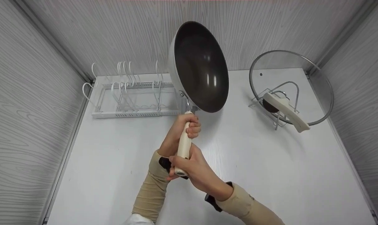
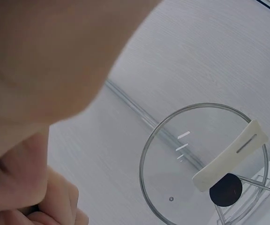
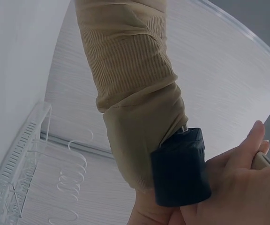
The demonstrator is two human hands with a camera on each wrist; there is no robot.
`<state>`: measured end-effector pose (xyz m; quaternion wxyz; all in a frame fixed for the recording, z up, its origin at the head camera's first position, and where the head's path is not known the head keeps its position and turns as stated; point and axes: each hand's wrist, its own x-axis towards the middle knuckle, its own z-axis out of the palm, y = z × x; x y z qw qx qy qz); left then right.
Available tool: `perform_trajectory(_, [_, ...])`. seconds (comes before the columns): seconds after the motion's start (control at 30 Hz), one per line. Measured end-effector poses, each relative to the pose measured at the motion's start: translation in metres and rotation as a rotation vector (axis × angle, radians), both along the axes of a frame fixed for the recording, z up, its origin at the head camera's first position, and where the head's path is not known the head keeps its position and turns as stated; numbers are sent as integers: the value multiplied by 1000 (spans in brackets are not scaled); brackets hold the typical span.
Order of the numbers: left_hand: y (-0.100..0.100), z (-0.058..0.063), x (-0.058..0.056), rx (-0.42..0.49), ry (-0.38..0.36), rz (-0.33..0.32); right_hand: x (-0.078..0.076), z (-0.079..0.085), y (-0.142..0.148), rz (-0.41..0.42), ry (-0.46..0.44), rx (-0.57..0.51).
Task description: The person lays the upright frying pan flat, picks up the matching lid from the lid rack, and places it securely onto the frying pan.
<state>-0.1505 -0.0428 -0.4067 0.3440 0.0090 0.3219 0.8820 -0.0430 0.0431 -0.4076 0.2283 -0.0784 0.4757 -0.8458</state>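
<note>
A deep frying pan (image 1: 201,68) with a dark brown inside and pale outside is tilted on its side, bowl up and away from me. My left hand (image 1: 189,126) grips its cream handle (image 1: 185,143) near the bowl, fingers curled round it. Lower down, my right hand (image 1: 193,165) holds the handle's end, thumb across it. In the left wrist view the left hand (image 2: 46,93) fills the left side, and the pan is out of sight. The right wrist view shows the right hand (image 3: 243,187) with a bit of the handle (image 3: 262,161) beyond it.
A white wire dish rack (image 1: 129,114) stands at the back left, partly behind the pan. At the right, a glass lid (image 1: 314,90) with a cream handle (image 1: 289,112) leans in a small wire stand (image 1: 297,93). Grey wood-grain walls (image 1: 29,109) enclose the white table (image 1: 254,187).
</note>
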Motion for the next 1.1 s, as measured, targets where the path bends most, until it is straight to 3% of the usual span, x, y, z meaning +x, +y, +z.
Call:
perform_trajectory(0.27, [-4,1,-1,97,-76,-35,-1,3,-1,42,-25,44])
perform_trajectory(0.63, [-6,5,-1,294,-80,-84,-2,12,3,86,-22,51])
perform_trajectory(0.9, [-4,10,-1,496,-194,-89,-4,20,8,136,-7,70])
perform_trajectory(1.1, [-6,13,-1,593,-246,-81,-7,26,15,185,1,91])
